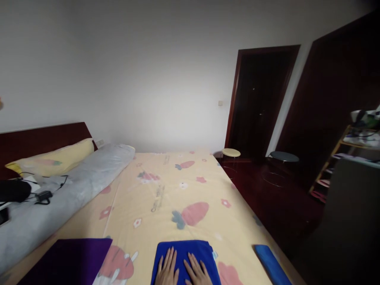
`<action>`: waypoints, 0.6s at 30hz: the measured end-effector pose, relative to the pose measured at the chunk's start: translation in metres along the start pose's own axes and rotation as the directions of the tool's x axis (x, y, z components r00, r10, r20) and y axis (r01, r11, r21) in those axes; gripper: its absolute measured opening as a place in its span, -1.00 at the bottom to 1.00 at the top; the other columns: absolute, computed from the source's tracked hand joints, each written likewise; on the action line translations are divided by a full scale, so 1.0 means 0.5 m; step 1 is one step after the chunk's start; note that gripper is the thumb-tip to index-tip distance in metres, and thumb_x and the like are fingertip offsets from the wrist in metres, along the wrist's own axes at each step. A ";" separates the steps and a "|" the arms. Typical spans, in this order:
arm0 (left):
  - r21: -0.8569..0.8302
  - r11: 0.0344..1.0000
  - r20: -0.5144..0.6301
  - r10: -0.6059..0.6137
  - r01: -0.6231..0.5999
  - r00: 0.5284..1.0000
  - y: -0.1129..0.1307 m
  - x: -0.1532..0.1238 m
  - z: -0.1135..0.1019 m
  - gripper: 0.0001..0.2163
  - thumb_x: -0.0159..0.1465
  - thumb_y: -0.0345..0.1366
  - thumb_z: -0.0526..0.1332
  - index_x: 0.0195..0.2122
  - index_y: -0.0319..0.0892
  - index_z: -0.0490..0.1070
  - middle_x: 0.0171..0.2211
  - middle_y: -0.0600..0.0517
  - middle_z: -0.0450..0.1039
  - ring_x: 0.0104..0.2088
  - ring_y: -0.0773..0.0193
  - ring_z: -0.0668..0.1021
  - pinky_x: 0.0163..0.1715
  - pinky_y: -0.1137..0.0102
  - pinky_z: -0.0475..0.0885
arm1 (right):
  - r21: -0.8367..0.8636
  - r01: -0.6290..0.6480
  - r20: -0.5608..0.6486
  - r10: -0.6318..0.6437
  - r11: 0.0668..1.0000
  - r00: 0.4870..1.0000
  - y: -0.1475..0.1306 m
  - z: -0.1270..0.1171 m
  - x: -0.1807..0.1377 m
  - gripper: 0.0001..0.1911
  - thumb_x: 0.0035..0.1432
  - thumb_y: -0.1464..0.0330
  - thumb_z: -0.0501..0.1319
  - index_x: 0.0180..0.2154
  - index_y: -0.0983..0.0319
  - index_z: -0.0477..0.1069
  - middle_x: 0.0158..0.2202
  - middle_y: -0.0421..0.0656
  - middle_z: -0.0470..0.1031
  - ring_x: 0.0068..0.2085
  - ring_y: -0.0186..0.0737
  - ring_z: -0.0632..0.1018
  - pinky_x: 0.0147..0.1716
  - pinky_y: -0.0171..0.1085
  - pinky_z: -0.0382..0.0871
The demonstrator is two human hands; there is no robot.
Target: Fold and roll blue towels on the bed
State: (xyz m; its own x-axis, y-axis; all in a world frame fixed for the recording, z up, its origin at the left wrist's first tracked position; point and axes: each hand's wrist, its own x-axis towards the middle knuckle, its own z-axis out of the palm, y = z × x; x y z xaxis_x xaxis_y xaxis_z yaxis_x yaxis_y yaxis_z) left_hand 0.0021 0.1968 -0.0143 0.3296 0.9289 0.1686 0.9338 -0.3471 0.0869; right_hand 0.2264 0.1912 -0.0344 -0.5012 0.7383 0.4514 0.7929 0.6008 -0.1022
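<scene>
A folded blue cloth [181, 247] with a small pale tag on its right edge lies on the bed at the bottom middle. Flat on its left part rests my left hand [167, 269], fingers stretched out. My right hand [198, 271] also lies flat on the cloth, a little to the right, with its fingers spread. The cloth's near edge is cut off by the frame. To the left is a flat purple cloth [69, 259]. A narrow, folded lighter-blue cloth [271, 263] lies near the bed's right edge.
The patterned bed sheet [166, 225] stretches to the white wall. At the left are a grey rolled bundle [80, 198], a yellow pillow [68, 158] and a black adapter [44, 196] with cables. Two round stools [230, 152], a door [261, 103] and a shelf [332, 160] stand right.
</scene>
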 end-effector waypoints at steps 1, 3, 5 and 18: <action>-0.006 0.999 0.001 -0.032 0.032 0.999 -0.006 0.008 -0.016 -0.49 0.34 -0.25 -0.08 0.30 0.08 -0.17 0.33 0.10 0.06 0.29 0.18 0.27 0.21 0.15 0.28 | 0.023 -0.083 0.047 0.082 0.996 0.995 0.021 -0.014 0.003 -0.37 0.25 -0.01 0.00 0.29 -0.11 -0.11 0.26 -0.16 0.24 0.18 -0.04 0.41 0.06 -0.09 0.41; 0.004 0.990 -0.001 -0.139 0.139 0.990 -0.015 0.020 -0.045 -0.51 0.36 -0.14 -0.12 0.31 0.08 -0.18 0.36 0.08 -0.01 0.32 0.14 0.21 0.24 0.07 0.23 | 0.047 -0.291 0.116 0.284 0.955 0.952 0.054 -0.035 0.004 -0.39 0.27 0.00 -0.04 0.29 -0.08 -0.09 0.32 -0.16 0.12 0.27 0.01 0.29 0.16 0.07 0.30; 0.030 0.964 0.022 -0.264 0.263 0.964 -0.016 0.028 -0.071 -0.50 0.36 -0.09 -0.16 0.32 0.04 -0.16 0.38 0.06 -0.09 0.35 0.10 0.13 0.26 -0.01 0.15 | 0.056 -0.457 0.163 0.443 0.888 0.881 0.074 -0.047 0.003 -0.40 0.28 0.00 -0.08 0.30 -0.04 -0.09 0.35 -0.16 0.06 0.32 0.01 0.19 0.23 0.16 0.17; 0.008 0.977 0.081 -0.211 0.211 0.974 0.056 -0.051 -0.088 -0.50 0.32 -0.12 -0.09 0.30 0.10 0.02 0.35 0.07 0.09 0.33 0.05 0.18 0.22 -0.08 0.16 | 0.051 -0.494 0.048 0.492 0.868 0.869 -0.058 -0.053 -0.027 -0.42 0.23 0.02 -0.03 0.24 0.00 0.16 0.27 -0.12 0.22 0.25 0.11 0.31 0.14 0.18 0.30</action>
State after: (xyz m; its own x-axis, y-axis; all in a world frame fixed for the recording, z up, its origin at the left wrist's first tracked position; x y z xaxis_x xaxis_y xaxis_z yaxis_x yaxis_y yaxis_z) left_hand 0.0136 0.1577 0.0272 0.1354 0.9886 0.0665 0.9834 -0.1423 0.1126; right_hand 0.2193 0.1555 -0.0143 -0.0625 0.9520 0.2996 0.9182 0.1725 -0.3566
